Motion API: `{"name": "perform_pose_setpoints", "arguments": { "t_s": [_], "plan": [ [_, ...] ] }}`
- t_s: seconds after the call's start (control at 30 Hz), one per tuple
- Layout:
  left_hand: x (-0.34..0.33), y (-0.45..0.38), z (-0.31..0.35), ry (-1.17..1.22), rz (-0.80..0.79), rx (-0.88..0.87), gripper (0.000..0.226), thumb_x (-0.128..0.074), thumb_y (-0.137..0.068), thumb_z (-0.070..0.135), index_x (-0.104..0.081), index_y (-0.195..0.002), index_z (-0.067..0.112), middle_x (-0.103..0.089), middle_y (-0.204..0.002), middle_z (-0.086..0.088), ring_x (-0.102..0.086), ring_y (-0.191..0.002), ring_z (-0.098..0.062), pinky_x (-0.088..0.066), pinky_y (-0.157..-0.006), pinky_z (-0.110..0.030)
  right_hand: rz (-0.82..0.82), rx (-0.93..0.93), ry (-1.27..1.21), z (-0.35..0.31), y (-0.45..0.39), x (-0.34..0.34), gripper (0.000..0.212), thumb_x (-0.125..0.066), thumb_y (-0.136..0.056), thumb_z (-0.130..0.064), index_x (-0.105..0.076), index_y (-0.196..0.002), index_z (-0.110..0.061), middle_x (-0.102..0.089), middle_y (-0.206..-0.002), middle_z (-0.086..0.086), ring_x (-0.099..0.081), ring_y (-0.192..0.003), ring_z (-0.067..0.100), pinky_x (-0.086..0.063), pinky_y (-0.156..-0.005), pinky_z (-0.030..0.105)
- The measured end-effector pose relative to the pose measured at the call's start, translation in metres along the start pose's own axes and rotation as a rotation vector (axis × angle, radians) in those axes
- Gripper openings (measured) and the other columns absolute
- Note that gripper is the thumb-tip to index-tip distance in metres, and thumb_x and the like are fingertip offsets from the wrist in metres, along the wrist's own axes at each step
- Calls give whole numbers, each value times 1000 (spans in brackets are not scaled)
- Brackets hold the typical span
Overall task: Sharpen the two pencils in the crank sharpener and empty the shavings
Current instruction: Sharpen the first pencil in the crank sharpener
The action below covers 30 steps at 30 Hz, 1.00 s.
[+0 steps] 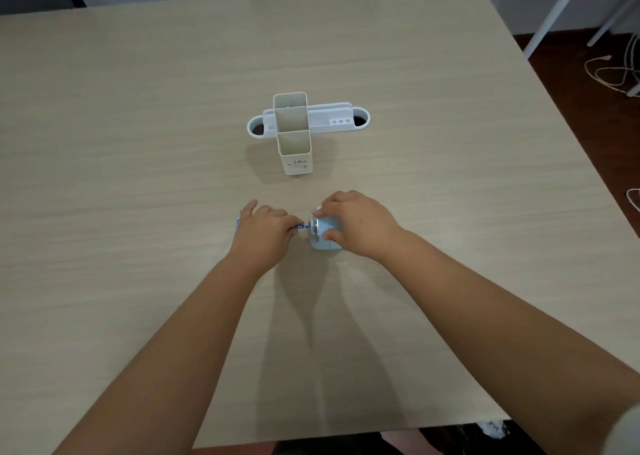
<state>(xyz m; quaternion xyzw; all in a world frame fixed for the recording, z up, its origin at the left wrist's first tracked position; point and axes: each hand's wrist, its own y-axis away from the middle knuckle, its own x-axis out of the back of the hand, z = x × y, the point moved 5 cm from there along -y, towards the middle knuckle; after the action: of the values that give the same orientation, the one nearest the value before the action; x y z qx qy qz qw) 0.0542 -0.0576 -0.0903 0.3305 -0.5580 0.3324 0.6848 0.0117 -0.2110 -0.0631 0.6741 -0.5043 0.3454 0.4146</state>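
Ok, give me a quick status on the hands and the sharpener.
Left hand pinching blue pencil at sharpener mouth. Right hand gripping sharpener body. Path clear; organizer stands well behind.

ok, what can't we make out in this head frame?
- Crank handle of the light-blue sharpener: hidden under the right hand.
- Blue pencil: only a short stretch shows; the left hand covers the rest, and the tip is inside the sharpener.
- Second pencil: not visible anywhere.
- Cream compartment holder: print on its front too small to read.
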Motion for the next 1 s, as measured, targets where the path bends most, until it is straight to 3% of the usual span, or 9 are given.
{"name": "perform_pose_setpoints", "arguments": {
  "t_s": [0.1,0.2,0.33,0.57,0.73,0.8,1.0],
  "plan": [
    [1,-3,-4,18,7,-88,20,-56,-92,25,-69,-107,25,-73,-96,0,-64,-87,-29,-43,-83,-36,4,-16,19,-1,0,0,45,-65,-83,-30,-55,-127,-31,-54,-130,-6,-48,-117,21,-46,-91,36],
    [4,-2,-9,48,27,-91,19,-59,-91,24,-70,-105,25,-73,-93,0,-62,-81,-29,-46,-66,-35,-10,-32,30,-2,-2,0,45,-65,-83,-30,-55,-127,-31,-54,-129,-6,-48,-117,21,-47,-91,36],
    [4,2,-12,18,64,-108,18,-61,-89,24,-72,-103,25,-75,-90,2,-59,-81,-28,-48,-64,-35,-20,-59,16,-3,-1,-2,44,-63,-84,-27,-55,-127,-32,-52,-131,-6,-47,-118,20,-47,-92,37],
    [-4,4,-21,122,-16,-5,23,-54,-94,28,-67,-112,32,-72,-100,6,-54,-88,-24,-49,-76,-37,-53,-68,17,-5,-1,0,45,-62,-85,-25,-52,-129,-32,-49,-133,-6,-45,-120,20,-48,-91,38],
    [-6,6,-25,148,14,-43,23,-56,-93,25,-69,-111,30,-73,-96,5,-43,-74,-19,-47,-73,-35,-71,-73,17,-6,-1,-1,45,-61,-86,-25,-52,-129,-32,-49,-133,-6,-45,-119,19,-48,-92,38],
    [-3,10,-32,125,32,-50,22,-59,-91,19,-71,-107,26,-75,-90,2,-49,-70,-24,-44,-69,-32,-78,-78,21,-5,-1,0,44,-61,-86,-24,-53,-128,-32,-50,-132,-5,-46,-119,20,-48,-92,38],
    [-1,46,-105,198,35,361,21,-60,-89,19,-73,-104,24,-71,-96,-2,-61,-88,-27,-46,-73,-32,-101,-80,40,-6,-3,0,39,-59,-86,-23,-57,-124,-30,-51,-129,-3,-48,-116,22,-49,-92,40]
  ]
}}
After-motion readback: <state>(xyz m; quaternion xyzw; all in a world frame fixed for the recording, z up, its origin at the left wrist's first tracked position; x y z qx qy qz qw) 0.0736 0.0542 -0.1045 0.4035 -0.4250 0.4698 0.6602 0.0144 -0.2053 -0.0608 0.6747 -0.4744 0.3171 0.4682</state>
